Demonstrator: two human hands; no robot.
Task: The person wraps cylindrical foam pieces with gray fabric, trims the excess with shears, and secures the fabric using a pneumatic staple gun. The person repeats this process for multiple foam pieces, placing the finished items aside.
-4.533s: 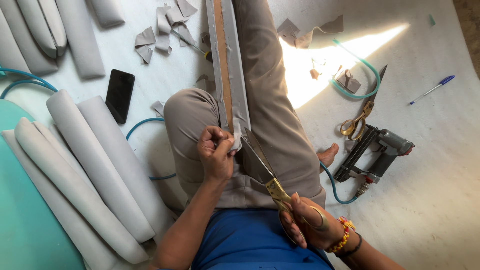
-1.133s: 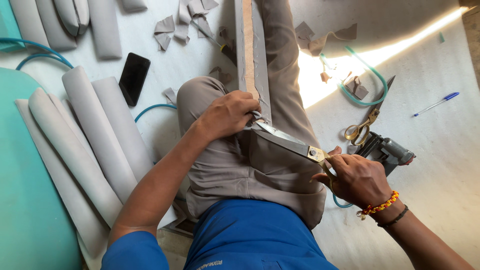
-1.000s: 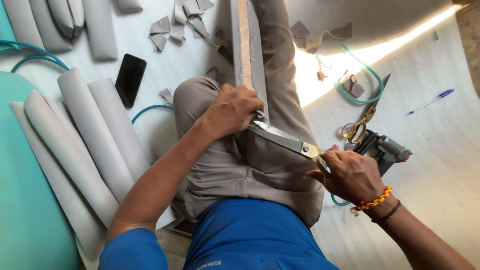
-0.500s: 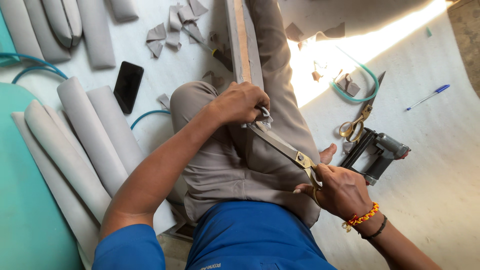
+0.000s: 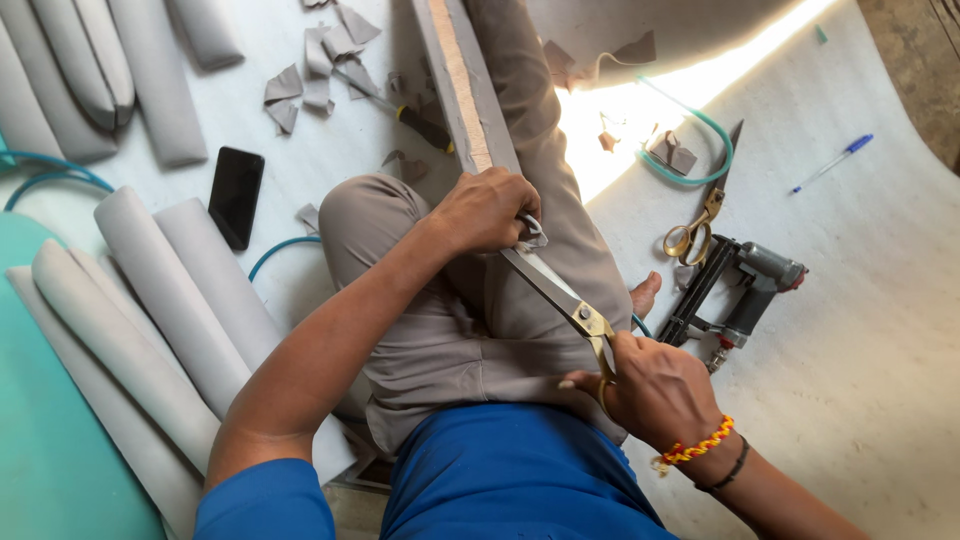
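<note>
Lying along the left are grey padded rolls [image 5: 165, 300], with a black phone [image 5: 236, 196] on the white floor [image 5: 880, 330] just beyond them. Fabric scraps [image 5: 320, 70] and a screwdriver [image 5: 420, 125] sit farther up. The left hand [image 5: 487, 208] is closed on the near end of a long wooden strip wrapped in grey cloth [image 5: 462, 90], which rests along the person's leg, pinching a small flap of cloth. Half a second ago the scissors [image 5: 560, 295] pointed at the strip from lower down; now their blade tips meet the cloth right at the left hand's fingers, so trimming at that end looks under way. The right hand [image 5: 655, 392] grips the brass handles. Right of the leg lie a second pair of scissors [image 5: 700, 215], a staple gun [image 5: 745, 290] and a blue pen [image 5: 832, 163].
</note>
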